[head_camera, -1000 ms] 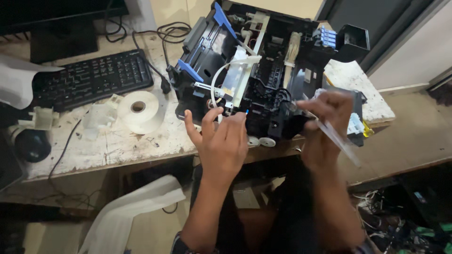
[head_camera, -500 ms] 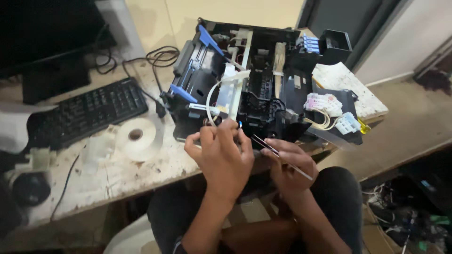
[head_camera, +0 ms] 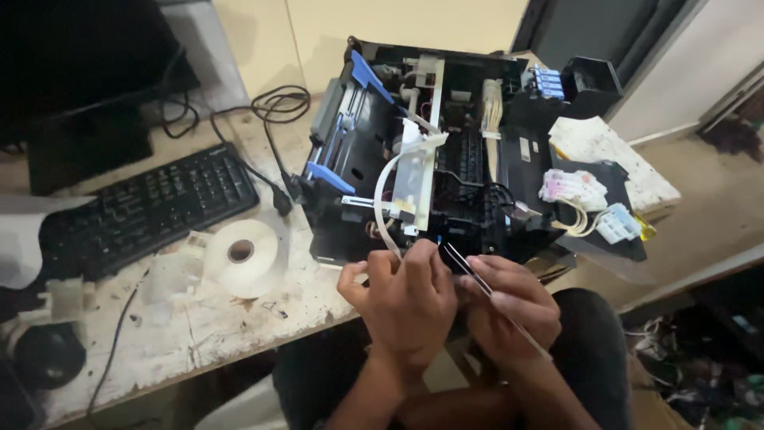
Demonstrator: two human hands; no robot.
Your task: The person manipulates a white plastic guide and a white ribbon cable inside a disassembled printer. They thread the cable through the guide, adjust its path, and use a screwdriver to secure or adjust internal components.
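Two hands were close together at the front edge of the counter [head_camera: 199, 334], just before the opened printer [head_camera: 446, 159]. The left hand [head_camera: 406, 299] had its fingers curled, and they touched the lower end of a white flat cable [head_camera: 382, 199] that curved up into the printer. The right hand [head_camera: 509, 306] pinched thin metal tweezers [head_camera: 477, 279], whose tips pointed toward the left hand and the printer's front edge. The printer stood on the counter with its cover off, blue parts and small ink tanks [head_camera: 549, 82] showing. To the left lay a roll of white tape [head_camera: 241, 256] and, farther away, a black keyboard [head_camera: 151, 207].
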